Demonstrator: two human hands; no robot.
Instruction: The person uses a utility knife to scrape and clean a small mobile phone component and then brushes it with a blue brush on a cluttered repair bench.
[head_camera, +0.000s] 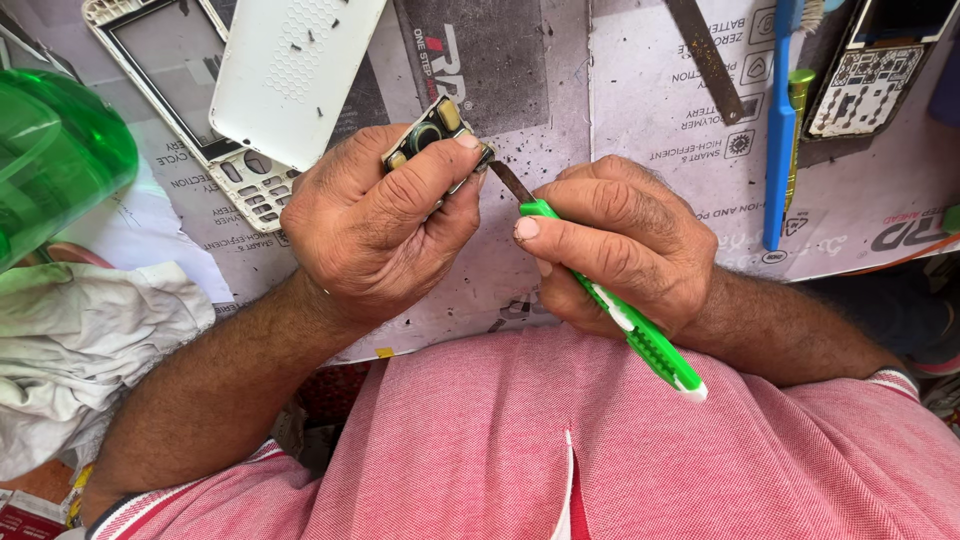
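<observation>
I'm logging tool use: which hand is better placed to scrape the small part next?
Right. The right hand already holds the green knife, blade tip at the part; the left hand just pinches that part.

Both hands — left (375, 220), right (620, 245) — curled closed, thumbs forward, knuckles nearly meeting.

Bright, even daylight falls from above, casting only soft, short shadows under the left hand (375, 225) and right hand (620, 250), with mild glare on the green plastic (55, 150) at far left, whose near edge blurs slightly.
</observation>
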